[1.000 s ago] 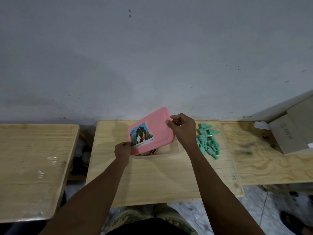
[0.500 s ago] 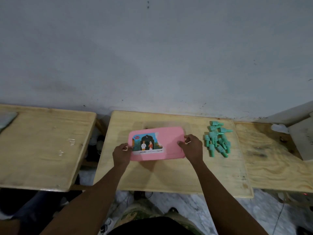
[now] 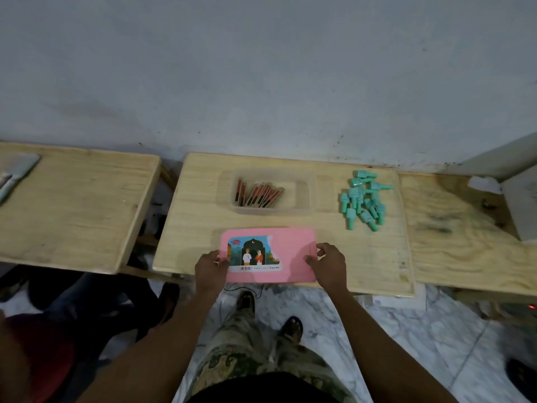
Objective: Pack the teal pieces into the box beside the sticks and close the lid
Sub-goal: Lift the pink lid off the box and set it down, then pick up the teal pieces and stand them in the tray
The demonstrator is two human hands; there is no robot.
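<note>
You are only at the start of the packing, as I judge it. The clear plastic box (image 3: 305, 196) stands open toward the back of the middle desk (image 3: 197, 216). Its pink lid (image 3: 290, 248) lies flat in front of it, along the desk's near edge and apart from the box. The teal pieces (image 3: 363, 202) sit in a loose heap on the desk to the right of the box, and I can see none of them inside. The red-and-dark sticks (image 3: 257, 194) lie in the left part of the box, so the right part is free for the pieces.

Your left hand (image 3: 210, 267) pinches the lid's left end, thumb on top. Your right hand (image 3: 329, 264) grips the right end with curled fingers, thumb on the pink face. Everything that counts is still to do: let go of the lid, move the whole heap in beside the sticks, then fit the lid back on.

Around you, a grey, scuffed wall (image 3: 261, 68) fills the upper view and a marble-patterned floor (image 3: 406, 330) shows below. All three desks are bare pale plywood. The left desk (image 3: 72, 205) stands off across a gap, and the right desk (image 3: 465, 242) is close against the middle one. A grey boxy object (image 3: 520, 205) sits at the right desk's far end. A flat pale thing (image 3: 17, 175) lies on the left desk's far corner, and I cannot tell what it is.
</note>
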